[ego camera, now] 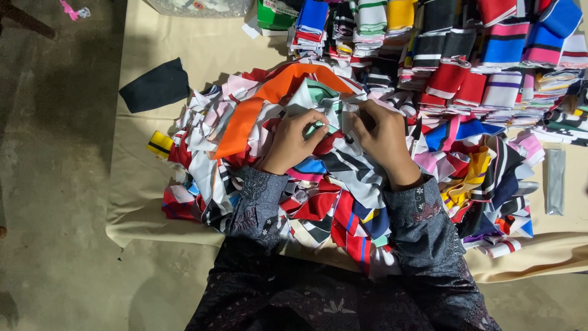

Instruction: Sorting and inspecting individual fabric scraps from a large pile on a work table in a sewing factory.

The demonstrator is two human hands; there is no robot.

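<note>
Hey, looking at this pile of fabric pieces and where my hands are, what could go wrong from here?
Both hands, left hand and right hand, pinch a small white and green piece on top of the loose heap. Pulling it might drag neighbouring scraps, such as the orange strip, out of place. Pieces at the near edge of the cream cloth overhang and could slip to the floor. Loose scraps may also spill into the sorted stacks behind.

Left hand (293,142): centre frame, fingers curled, tips pinched toward the right.
Right hand (383,136): just beside it, fingers bent, knuckles up.
Forearms: dark patterned sleeves, rising from bottom centre.
</note>
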